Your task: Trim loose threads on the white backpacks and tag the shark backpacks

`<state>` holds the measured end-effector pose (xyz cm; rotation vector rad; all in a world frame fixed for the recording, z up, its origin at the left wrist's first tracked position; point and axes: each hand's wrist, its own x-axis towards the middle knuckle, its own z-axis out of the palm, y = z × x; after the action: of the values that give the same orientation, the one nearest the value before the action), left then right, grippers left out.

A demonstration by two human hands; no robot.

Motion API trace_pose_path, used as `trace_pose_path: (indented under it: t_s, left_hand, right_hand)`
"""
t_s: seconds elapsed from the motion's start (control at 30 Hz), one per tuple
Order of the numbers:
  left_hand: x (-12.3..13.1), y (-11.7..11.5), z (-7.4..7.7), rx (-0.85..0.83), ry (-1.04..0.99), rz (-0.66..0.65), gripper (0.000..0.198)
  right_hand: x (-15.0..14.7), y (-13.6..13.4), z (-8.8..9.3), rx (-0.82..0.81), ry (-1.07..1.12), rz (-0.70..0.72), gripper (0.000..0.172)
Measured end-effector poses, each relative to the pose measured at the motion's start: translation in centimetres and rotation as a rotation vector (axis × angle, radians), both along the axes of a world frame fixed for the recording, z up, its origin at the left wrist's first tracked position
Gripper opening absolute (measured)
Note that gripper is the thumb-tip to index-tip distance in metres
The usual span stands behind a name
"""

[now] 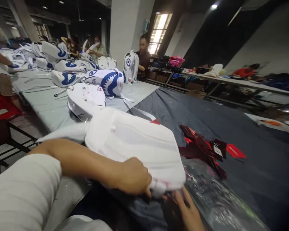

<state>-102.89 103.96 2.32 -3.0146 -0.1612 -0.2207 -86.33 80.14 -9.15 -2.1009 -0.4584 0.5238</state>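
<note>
A white backpack (139, 144) lies tilted in front of me, its padded back panel facing up and its straps trailing to the left. My left hand (135, 176) is closed on its near edge, the fingers curled around the side. At the backpack's lower right corner, my right hand (188, 208) grips from below; its fingertips are partly hidden and slightly blurred. Just right of the backpack, a clear plastic bag (221, 199) lies crumpled on the dark cloth. Beyond it is a pile of dark red and bright red tags (207, 147).
Several white backpacks with blue shark faces (110, 81) crowd the pale table (40, 99) ahead and left. Dark cloth (262, 154) covers the right side. A stool (7, 141) stands at left. People work around the tables, one person (144, 61) beside the pillar. A side bench (231, 80) holds goods.
</note>
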Motion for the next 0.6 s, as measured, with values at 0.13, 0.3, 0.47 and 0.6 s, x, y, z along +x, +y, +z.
trace_pose_path:
  t_s: [0.13,0.3,0.47,0.6]
  left_hand:
    - [-2.7,1.5,2.4,-0.084,-0.017,-0.021,0.043]
    - [-3.9,13.7,2.5,-0.357,0.005,0.751,0.082]
    - [-10.3,13.8,-2.8,-0.488,0.061,0.880,0.065]
    - [-17.3,5.0,-10.1,-0.484,-0.030,0.992,0.064]
  right_hand:
    - [-0.9,-4.2,0.6,0.218,0.367,-0.216,0.088]
    - [-4.6,-6.9,1.8,0.224,0.476,-0.234,0.080]
    - [-7.9,-3.1,0.9,0.262,0.425,-0.098,0.086]
    - [-6.1,1.1,0.3,0.256,0.172,-0.126,0.068]
